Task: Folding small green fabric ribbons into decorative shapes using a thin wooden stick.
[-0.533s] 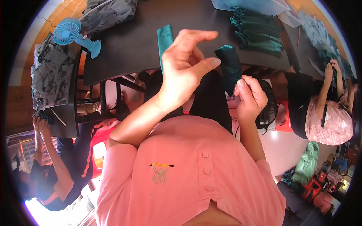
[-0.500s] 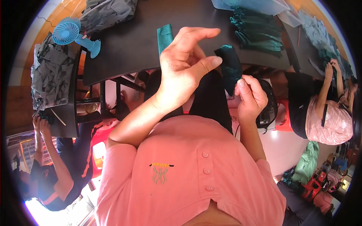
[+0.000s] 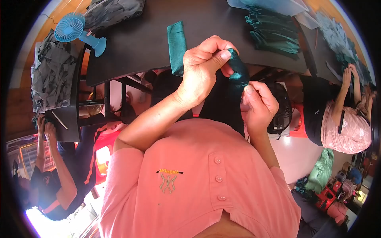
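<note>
A small strip of dark green shiny fabric (image 3: 239, 71) is stretched between my two hands above my lap, just off the table's near edge. My left hand (image 3: 206, 67) pinches its upper end between thumb and fingers. Its lower end is gripped by my right hand (image 3: 260, 104), thumb against the curled fingers. Beside my left hand, a flat green fabric strip (image 3: 177, 45) lies on the table with its near end over the edge. Farther right on the tabletop is a stack of similar green fabric pieces (image 3: 274, 31).
The dark table (image 3: 131, 47) spans the front. A blue fan (image 3: 77, 31) and grey fabric piles (image 3: 55, 75) are at the left. A clear plastic bin (image 3: 274, 6) stands at the back right. People work at both sides, one in a pink top (image 3: 344, 129).
My left hand has come down and right, closing from a spread pose onto the fabric's upper end. My right hand still holds the lower end.
</note>
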A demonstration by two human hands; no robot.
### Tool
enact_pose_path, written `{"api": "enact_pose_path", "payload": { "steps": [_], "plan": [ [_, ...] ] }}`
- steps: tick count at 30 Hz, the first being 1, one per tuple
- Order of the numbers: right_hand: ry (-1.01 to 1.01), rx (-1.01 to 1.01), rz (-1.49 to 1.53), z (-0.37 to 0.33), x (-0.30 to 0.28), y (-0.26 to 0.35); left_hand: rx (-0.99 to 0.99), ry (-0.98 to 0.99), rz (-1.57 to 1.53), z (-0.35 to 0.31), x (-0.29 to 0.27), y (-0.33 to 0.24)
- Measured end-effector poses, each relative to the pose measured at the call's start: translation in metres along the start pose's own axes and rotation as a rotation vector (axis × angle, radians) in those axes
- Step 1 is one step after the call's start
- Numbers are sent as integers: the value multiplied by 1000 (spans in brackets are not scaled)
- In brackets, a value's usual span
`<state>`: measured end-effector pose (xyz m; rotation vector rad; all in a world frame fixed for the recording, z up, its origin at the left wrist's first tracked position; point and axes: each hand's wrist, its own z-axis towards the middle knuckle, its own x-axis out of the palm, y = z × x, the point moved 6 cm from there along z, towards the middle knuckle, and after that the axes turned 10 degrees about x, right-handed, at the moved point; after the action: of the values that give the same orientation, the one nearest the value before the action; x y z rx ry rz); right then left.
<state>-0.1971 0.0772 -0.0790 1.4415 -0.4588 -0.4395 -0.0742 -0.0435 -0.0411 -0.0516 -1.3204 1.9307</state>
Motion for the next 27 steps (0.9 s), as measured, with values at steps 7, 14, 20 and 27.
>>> {"api": "enact_pose_path", "payload": {
  "steps": [7, 14, 20, 27],
  "plan": [
    [114, 218, 373, -4, 6, -7, -51, -62, -26, -2, -3, 1],
    [205, 423, 560, -5, 9, -34, -189, -37, -96, -9, 1, 11],
    [232, 433, 581, -10, 10, -30, -99, -16, -58, -13, 5, 7],
    [215, 467, 540, -12, 3, -28, 82, 70, 139, -15, 1, 1]
  ]
}}
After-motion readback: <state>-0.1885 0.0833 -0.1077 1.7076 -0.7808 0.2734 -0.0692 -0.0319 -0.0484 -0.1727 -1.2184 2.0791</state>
